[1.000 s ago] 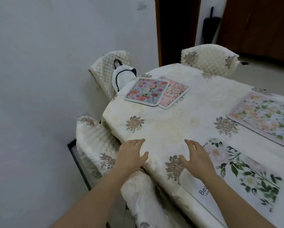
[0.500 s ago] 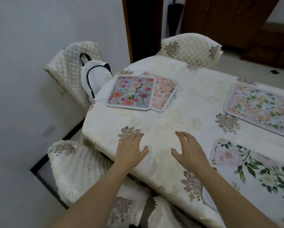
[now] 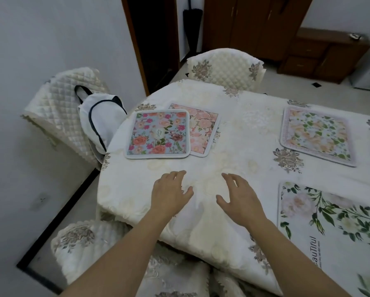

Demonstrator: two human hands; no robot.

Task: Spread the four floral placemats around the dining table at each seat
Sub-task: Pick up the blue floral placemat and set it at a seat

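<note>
A blue floral placemat (image 3: 158, 135) lies at the table's far left corner, overlapping a pink floral placemat (image 3: 203, 130) beneath it. A green-and-peach placemat (image 3: 317, 135) lies flat at the right. A white placemat with green leaves (image 3: 329, 221) lies at the near right edge. My left hand (image 3: 169, 192) and my right hand (image 3: 240, 197) hover over the cream tablecloth (image 3: 244, 125), fingers spread, holding nothing, a short way in front of the stacked pair.
Quilted cream chairs stand at the far end (image 3: 224, 67), at the left (image 3: 59, 112) and just below me (image 3: 89, 243). A white bag with dark straps (image 3: 102, 121) hangs on the left chair. A white wall is at the left, dark wooden cabinets behind.
Both hands have moved forward over the table toward the stacked placemats. The view has swung down and closer. No placemat has shifted.
</note>
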